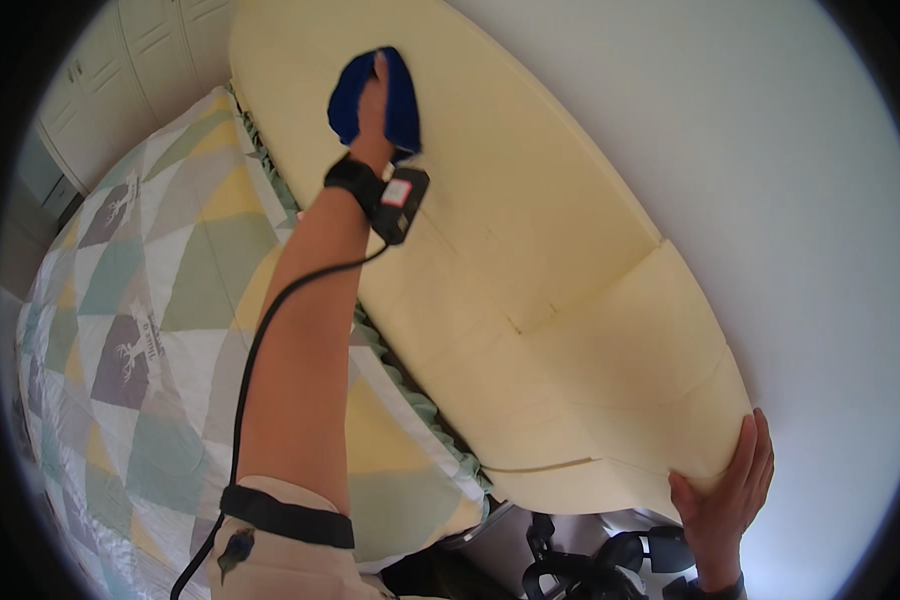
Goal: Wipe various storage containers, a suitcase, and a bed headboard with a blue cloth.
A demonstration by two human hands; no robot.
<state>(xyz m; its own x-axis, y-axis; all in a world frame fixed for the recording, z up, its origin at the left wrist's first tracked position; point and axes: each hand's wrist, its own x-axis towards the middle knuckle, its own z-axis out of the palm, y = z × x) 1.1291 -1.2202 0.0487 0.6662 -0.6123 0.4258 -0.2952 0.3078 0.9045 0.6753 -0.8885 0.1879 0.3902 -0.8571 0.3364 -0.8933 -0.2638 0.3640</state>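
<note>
My left hand (373,112) presses a dark blue cloth (403,105) flat against a large cream-coloured padded headboard or panel (495,195); a black device is strapped at that wrist, with a cable running down the forearm. At the lower right, my right hand (720,491) grips the near corner edge of the same panel, thumb on its face and fingers round the outer side. The panel's surface shows seams, creases and a few small dark marks. Part of the cloth is hidden under my left hand.
A bed with a patterned, ruffled cover (187,300) lies along the panel's left side. White cabinets (105,82) stand at the upper left. A pale wall (810,225) rises on the right. Black equipment (592,566) is below the panel's near end.
</note>
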